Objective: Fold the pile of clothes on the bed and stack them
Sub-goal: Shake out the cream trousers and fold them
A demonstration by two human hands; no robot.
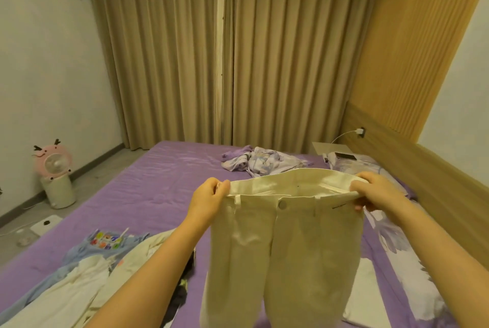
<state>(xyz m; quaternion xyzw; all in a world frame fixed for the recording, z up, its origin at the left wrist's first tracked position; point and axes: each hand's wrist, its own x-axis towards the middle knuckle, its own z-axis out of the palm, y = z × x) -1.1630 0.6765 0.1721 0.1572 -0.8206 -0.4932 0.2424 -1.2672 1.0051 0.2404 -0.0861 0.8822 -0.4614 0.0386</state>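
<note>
Cream trousers (285,243) hang pinched by left grip (209,199) and right grip (375,192), hiding purple bed (148,182) beyond clothes pile (87,269).

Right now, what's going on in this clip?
A person is holding up cream trousers by the waistband, the left hand and right hand each gripping one end, legs hanging above the purple bed. An unfolded pile of clothes lies at lower left, and a crumpled lilac garment sits farther back. No folded stack is visible.
</note>
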